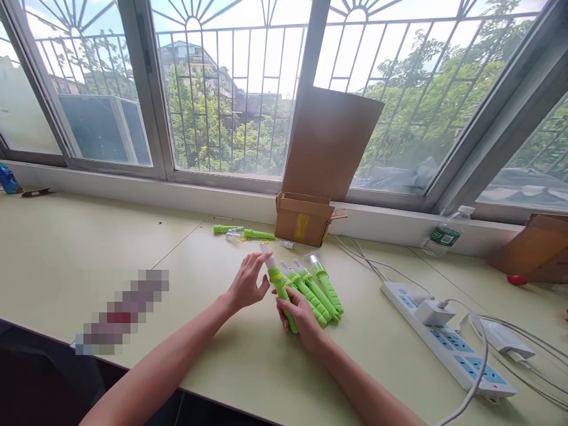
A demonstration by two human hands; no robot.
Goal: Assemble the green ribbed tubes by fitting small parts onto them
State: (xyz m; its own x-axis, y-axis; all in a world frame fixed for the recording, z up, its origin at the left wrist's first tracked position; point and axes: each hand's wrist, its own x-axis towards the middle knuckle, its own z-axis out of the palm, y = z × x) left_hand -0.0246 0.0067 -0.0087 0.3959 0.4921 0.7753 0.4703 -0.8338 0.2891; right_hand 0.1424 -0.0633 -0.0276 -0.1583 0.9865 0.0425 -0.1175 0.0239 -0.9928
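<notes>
Several green toy flashlights with clear tips [317, 290] lie side by side on the pale green table [89, 254]. My right hand [299, 316] grips the lower end of the leftmost green flashlight [278, 285], which tilts up off the table. My left hand [247, 283] is beside that flashlight's clear tip, fingers spread and raised, thumb close to the barrel. Farther back lie two more green parts [243, 232] and small clear caps [286, 244].
A small open cardboard box [304, 219] stands by the window sill with a cardboard sheet [331, 142] leaning behind it. A white power strip [448, 340] with a charger and cables lies at right. A water bottle [446, 235] lies on the sill.
</notes>
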